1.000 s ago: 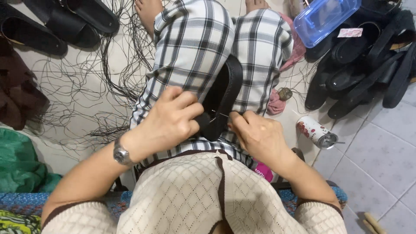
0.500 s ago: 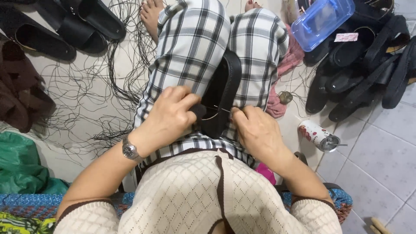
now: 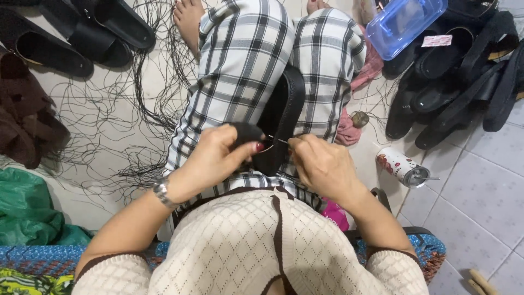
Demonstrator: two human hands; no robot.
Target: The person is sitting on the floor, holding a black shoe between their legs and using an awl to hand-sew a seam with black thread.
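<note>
Barely moved since before: left hand point(image 3: 218, 155) still clamps my sandal point(image 3: 281, 123), right hand point(image 3: 322, 164) pinches a needle point(image 3: 279, 140).

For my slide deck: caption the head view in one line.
Seated person's left hand steadies a black sandal on the lap while the right hand pinches a needle.

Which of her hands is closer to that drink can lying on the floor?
Right. The right hand works at the black sandal, just beside the can; the left hand lies beyond the sandal.
</note>
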